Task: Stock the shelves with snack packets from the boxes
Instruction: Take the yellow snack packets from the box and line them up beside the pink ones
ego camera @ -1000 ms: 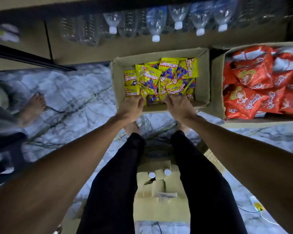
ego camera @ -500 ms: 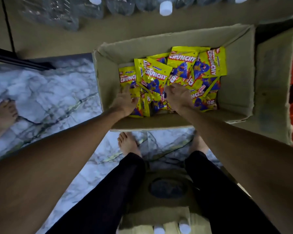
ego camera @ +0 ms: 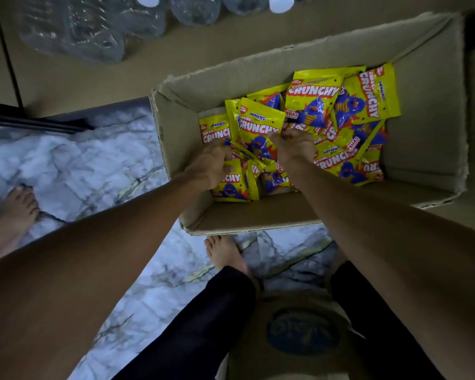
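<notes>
An open cardboard box (ego camera: 420,127) on the floor holds several yellow "Crunchy" snack packets (ego camera: 313,97). Both my hands are inside it. My left hand (ego camera: 213,165) curls its fingers round packets at the pile's near-left side. My right hand (ego camera: 294,145) pinches the edge of an upright yellow packet (ego camera: 259,124) in the middle of the pile. The fingertips of both hands are partly hidden among the packets.
Clear plastic water bottles (ego camera: 93,31) lie on a low brown shelf (ego camera: 217,48) beyond the box. A dark bar (ego camera: 39,123) crosses at the left. Another person's bare foot (ego camera: 14,209) stands on the marble floor (ego camera: 80,165). A flattened carton (ego camera: 299,338) lies between my legs.
My view has come closer to the box. Both hands went from the box's near rim down into the packets and have closed their fingers on them.
</notes>
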{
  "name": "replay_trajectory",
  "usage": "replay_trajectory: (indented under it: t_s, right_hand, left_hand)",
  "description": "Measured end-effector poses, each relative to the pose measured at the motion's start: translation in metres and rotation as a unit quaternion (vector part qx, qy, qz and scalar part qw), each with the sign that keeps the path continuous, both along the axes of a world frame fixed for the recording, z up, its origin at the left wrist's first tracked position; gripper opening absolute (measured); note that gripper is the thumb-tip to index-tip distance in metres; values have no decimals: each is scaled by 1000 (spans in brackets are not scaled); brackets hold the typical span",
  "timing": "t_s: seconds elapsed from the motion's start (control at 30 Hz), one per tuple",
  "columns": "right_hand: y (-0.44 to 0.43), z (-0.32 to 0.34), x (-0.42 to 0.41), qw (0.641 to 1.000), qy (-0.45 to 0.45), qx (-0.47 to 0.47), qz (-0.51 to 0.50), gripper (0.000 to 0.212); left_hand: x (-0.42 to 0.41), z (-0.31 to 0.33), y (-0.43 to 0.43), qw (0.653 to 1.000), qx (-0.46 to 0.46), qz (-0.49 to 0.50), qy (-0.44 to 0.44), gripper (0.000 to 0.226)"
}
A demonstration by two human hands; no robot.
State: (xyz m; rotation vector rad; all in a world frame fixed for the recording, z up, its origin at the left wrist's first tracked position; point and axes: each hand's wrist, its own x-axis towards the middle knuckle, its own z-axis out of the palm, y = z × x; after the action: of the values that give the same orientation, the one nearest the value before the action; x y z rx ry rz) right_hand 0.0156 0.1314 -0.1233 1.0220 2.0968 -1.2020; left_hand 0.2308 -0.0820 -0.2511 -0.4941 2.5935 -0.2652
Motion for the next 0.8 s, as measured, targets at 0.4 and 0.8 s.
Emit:
replay_trajectory:
  t_s: [0.4,0.8]
  right_hand:
    - [51,143,54,991,85,33,93,36]
    - [90,426,100,996,75,22,45,22]
  left_hand:
    - [-188,277,37,918,377,-102,-67,33]
    - [-166,565,73,900,423,-86,-63,39]
